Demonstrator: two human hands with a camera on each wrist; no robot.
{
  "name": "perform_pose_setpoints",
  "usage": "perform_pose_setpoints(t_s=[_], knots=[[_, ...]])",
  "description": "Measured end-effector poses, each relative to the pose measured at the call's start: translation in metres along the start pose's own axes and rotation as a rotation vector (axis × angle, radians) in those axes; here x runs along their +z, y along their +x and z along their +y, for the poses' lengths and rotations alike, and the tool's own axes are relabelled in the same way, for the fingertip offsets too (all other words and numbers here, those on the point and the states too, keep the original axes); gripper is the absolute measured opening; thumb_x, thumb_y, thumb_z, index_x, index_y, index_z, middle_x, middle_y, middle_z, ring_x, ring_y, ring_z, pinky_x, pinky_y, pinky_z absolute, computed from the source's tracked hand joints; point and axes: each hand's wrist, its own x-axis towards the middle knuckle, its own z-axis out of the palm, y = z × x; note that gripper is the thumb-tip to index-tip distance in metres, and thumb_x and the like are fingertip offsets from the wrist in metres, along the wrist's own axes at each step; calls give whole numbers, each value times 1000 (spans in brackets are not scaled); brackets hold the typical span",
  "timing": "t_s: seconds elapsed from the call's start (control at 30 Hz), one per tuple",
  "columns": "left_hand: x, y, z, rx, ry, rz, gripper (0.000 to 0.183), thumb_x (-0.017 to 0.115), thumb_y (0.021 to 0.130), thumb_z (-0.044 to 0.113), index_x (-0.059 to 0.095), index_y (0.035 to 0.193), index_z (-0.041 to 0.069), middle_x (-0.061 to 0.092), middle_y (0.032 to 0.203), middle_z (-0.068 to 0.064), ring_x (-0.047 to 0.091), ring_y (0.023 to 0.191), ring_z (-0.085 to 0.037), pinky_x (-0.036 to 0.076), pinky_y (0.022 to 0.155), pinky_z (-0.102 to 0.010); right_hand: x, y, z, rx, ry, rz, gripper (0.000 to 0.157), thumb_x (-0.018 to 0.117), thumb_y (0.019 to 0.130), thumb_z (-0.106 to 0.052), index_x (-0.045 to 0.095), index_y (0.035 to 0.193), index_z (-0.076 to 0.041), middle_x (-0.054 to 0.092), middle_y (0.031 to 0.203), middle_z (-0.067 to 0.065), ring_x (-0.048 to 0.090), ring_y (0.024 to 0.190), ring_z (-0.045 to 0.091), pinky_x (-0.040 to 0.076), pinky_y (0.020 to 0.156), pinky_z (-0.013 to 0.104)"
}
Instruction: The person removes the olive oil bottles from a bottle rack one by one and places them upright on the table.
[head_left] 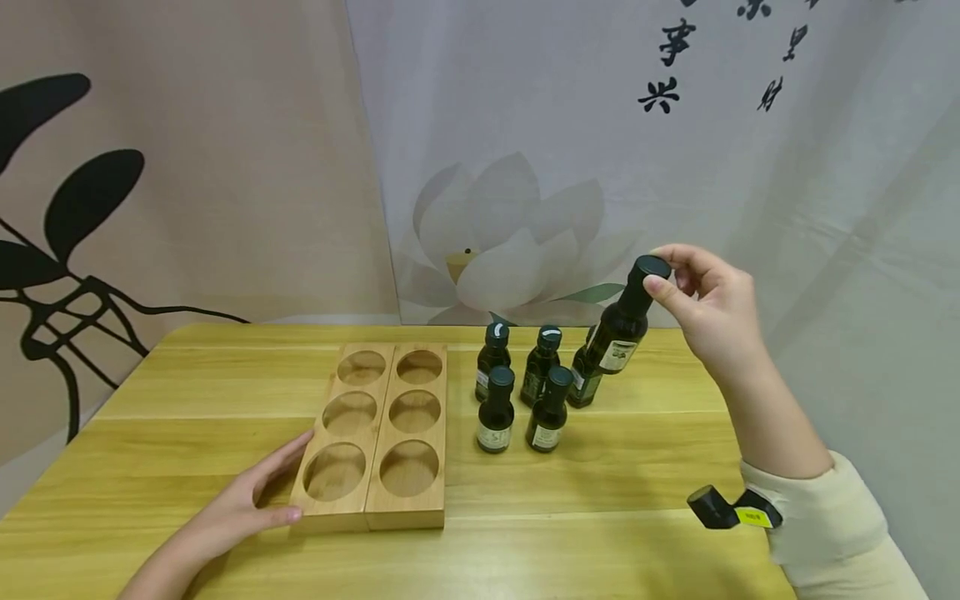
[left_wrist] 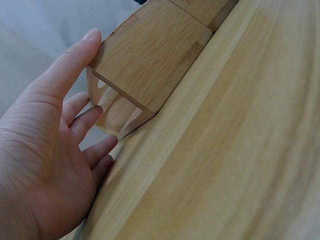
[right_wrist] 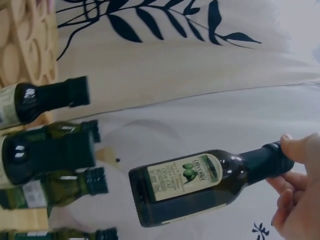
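Note:
My right hand (head_left: pixel 716 312) pinches a dark olive oil bottle (head_left: pixel 624 321) by its capped neck, tilted and raised above the table. In the right wrist view the bottle's pale label (right_wrist: pixel 184 176) shows green olives. Several similar dark bottles stand on the table just left of it, among them a front bottle (head_left: pixel 496 417) and another front bottle (head_left: pixel 547 417). My left hand (head_left: pixel 232 508) rests against the left side of a wooden holder (head_left: pixel 405 521) with round recesses, thumb and fingers spread at its near left corner. In the left wrist view the fingers (left_wrist: pixel 87 122) look loosely bent beside the wood.
The wooden table (head_left: pixel 525 558) carries the holder at centre left, with bottles to its right. A printed curtain (head_left: pixel 300 167) with leaves, a lotus and writing hangs behind the table's far edge. A black device (head_left: pixel 731 508) is strapped on the right sleeve.

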Motion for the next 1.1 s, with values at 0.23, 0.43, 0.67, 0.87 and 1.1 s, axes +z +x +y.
perform_pose_setpoints(t_s=[0.23,0.43,0.67,0.87,1.1], knots=[[1,0,0,-8,-2,-3,84,69,84,2,25,153,20,30,149,-24,34,123,7,32,98,-59,-4,-6,14,11,-49,-12,21,70,88,-7,66,107,2,46,75,1,38,66,14,27,48,22],[1,-1,0,-2,34,5,85,70,84,2,25,153,21,31,148,-23,34,123,6,37,97,-50,-1,-17,26,-4,-83,-9,22,70,87,-6,66,107,3,48,75,1,40,68,13,29,50,22],[1,0,0,-2,-23,-2,85,69,84,1,24,153,20,28,149,-25,32,122,8,24,87,-77,6,-33,43,-1,-74,-21,21,69,88,-4,65,107,4,49,78,2,40,75,14,31,63,24],[2,0,-1,-3,-25,-3,85,69,84,1,24,154,20,28,149,-25,33,121,8,25,87,-77,13,-44,56,15,-43,-31,20,69,88,-3,65,106,3,47,80,4,39,77,16,30,65,24],[1,-1,-1,4,-23,-3,84,68,85,1,24,154,20,28,149,-24,33,122,8,25,88,-77,22,-56,68,45,-3,-40,21,69,86,1,66,106,3,46,80,6,38,78,17,29,65,25]])
